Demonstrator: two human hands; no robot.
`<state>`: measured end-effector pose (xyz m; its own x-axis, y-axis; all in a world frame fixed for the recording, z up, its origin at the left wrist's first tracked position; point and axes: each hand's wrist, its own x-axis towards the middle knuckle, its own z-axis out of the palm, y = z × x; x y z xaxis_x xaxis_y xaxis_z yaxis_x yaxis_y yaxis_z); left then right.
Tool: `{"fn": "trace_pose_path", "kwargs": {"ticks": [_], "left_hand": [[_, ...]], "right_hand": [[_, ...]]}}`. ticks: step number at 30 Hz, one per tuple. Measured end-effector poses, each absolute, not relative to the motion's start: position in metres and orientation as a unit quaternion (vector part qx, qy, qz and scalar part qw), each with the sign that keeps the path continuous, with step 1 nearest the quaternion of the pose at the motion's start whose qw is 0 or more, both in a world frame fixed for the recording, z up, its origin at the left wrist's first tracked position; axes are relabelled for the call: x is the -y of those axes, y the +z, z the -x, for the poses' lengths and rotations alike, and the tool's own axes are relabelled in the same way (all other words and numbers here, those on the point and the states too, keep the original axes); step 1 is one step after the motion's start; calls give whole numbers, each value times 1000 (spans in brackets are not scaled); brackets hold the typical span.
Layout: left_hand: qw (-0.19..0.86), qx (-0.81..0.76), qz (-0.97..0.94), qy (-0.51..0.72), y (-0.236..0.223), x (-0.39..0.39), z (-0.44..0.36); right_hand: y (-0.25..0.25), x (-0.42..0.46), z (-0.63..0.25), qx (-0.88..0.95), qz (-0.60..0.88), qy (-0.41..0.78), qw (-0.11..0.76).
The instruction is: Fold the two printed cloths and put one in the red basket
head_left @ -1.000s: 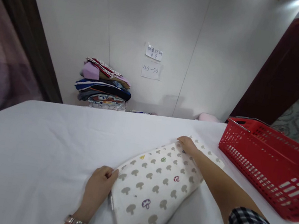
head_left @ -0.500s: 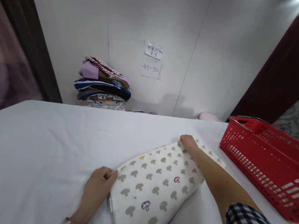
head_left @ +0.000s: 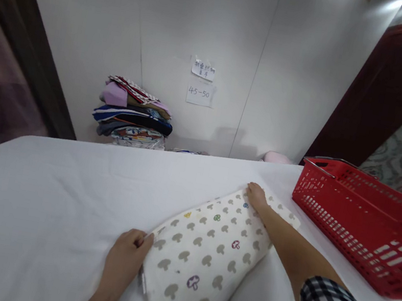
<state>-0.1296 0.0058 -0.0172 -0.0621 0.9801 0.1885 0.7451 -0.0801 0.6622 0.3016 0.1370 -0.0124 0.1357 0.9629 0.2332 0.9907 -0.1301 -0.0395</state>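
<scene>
A white folded cloth [head_left: 201, 259] printed with grey mushrooms, a few of them coloured, lies slantwise on the white-covered table. My left hand [head_left: 125, 261] pinches its near-left corner between thumb and fingers; a small white tag hangs from the edge just below. At the far edge, my right hand [head_left: 257, 197] is closed over the fabric, its fingertips partly hidden by the hand. My right forearm crosses above the cloth's right end and covers part of it. The cloth's lower end runs out of view at the bottom.
A red plastic basket [head_left: 351, 224] with wire handles stands on the table at the right. Behind the table's far edge is a stack of folded fabrics [head_left: 133, 115], with a pink item [head_left: 276, 157] farther right. Two paper notes [head_left: 202, 83] are stuck on the wall.
My right hand has shifted slightly to the right along the cloth's far edge. The left hand keeps its pinch on the corner. The whole view has moved a little.
</scene>
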Motion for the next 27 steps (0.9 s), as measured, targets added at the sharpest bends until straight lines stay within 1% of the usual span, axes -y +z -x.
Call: {"fn": "trace_pose_path", "kwargs": {"ticks": [7,12,16,21,27], "left_hand": [[184,-652,-661,322,-16,-5,129],[184,-651,-663,321,-16,-6,129],[178,-649,-666,322,-16,-6,129],[182,-648,-667,320,-14,-6,129],[193,-651,-666,308,-10,-6,129]], "right_hand": [[-14,-141,-299,669,741,-19,55],[0,-139,-290,656,752,17,53],[-3,-112,-259,678,731,45,59],[-13,-73,-214,765,634,102,59],[15,-51,-198,744,649,144,58]]}}
